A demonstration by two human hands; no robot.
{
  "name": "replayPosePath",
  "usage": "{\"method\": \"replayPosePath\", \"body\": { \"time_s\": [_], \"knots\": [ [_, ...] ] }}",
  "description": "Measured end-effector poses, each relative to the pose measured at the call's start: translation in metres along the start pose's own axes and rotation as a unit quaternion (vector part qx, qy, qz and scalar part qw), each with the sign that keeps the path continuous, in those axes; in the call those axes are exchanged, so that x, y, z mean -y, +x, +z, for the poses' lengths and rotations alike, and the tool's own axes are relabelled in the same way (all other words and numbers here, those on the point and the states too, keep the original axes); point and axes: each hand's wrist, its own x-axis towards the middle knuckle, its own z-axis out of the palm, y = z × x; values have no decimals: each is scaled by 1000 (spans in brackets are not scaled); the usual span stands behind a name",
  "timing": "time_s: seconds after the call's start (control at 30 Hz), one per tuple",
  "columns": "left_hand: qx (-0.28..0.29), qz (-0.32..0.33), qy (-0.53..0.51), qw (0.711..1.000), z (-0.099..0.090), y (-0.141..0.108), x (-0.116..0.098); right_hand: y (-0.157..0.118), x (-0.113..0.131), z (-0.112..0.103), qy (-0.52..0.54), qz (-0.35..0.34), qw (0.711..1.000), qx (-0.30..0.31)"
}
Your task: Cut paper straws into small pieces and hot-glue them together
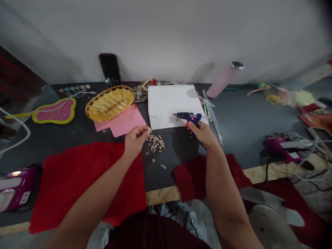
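Note:
My left hand (136, 140) pinches a small pale piece (149, 129) between thumb and fingertips, just above the left edge of a pile of similar small pieces (156, 143) on the dark table. My right hand (201, 131) is wrapped round the handle of a blue glue gun (187, 116) with an orange trigger and a small red light. The gun's nozzle points left, over a white sheet (171, 100). The gun hides part of the sheet's lower right.
A yellow woven basket (110, 103) overlaps pink sheets (128, 121). A phone (110, 69) and pink bottle (224, 80) stand by the wall. Clear sticks (214, 119) lie right of the white sheet. Red cloth (90, 176) covers the front left; purple devices (22, 186) sit at both sides.

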Motion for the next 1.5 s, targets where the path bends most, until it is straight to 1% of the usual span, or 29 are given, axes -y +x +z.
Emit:
{"method": "replayPosePath", "body": {
  "time_s": [0.07, 0.13, 0.2, 0.23, 0.27, 0.3, 0.33, 0.37, 0.43, 0.5, 0.53, 0.57, 0.63, 0.7, 0.97, 1.03, 1.17, 1.37, 1.5],
  "knots": [
    [0, -1, -3, 1000, 0, 0, -1, 0, 0, -5, -128, -4, 990, -60],
    [-4, -3, -4, 1000, 0, 0, -2, -2, 5, -8, -197, -23, 973, -115],
    [-7, -6, -2, 1000, 0, 0, -2, -8, 17, -8, -204, -81, 960, -172],
    [-5, -7, 1, 1000, 0, 0, -3, -12, 25, -6, -189, -125, 955, -192],
    [-3, -6, 3, 1000, 0, 0, -2, -17, 34, -3, -162, -171, 951, -199],
    [0, -4, 6, 1000, 0, 0, -2, -22, 42, 1, -133, -214, 950, -182],
    [4, -1, 9, 1000, 0, 0, -2, -27, 50, 7, -103, -259, 949, -147],
    [7, 2, 12, 1000, 0, 0, -2, -32, 56, 14, -78, -308, 944, -88],
    [7, 6, 19, 1000, 0, 0, -2, -41, 61, 29, -50, -381, 922, 50],
    [6, 7, 25, 1000, 0, 0, -2, -45, 59, 44, -45, -411, 898, 152],
    [6, 7, 26, 1000, 0, 0, -2, -46, 56, 51, -51, -415, 890, 184],
    [7, 8, 27, 1000, 0, 0, -2, -47, 53, 55, -63, -414, 885, 204],
    [11, 10, 28, 999, 0, 0, -1, -47, 48, 61, -93, -406, 883, 218],
    [12, 13, 31, 999, 0, 0, -1, -47, 47, 63, -120, -399, 883, 215],
    [10, 11, 25, 1000, 0, 0, 1, -53, 56, 70, -202, -388, 879, 191],
    [9, 14, 30, 999, 0, 0, 0, -52, 54, 72, -195, -380, 885, 185],
    [12, 21, 42, 999, 0, 0, -1, -49, 53, 74, -166, -354, 907, 156],
    [17, 19, 35, 999, 0, 0, 0, -48, 52, 74, -152, -336, 919, 137],
    [22, 17, 34, 999, 0, 0, -1, -46, 52, 73, -124, -328, 929, 116]
  ]
}}
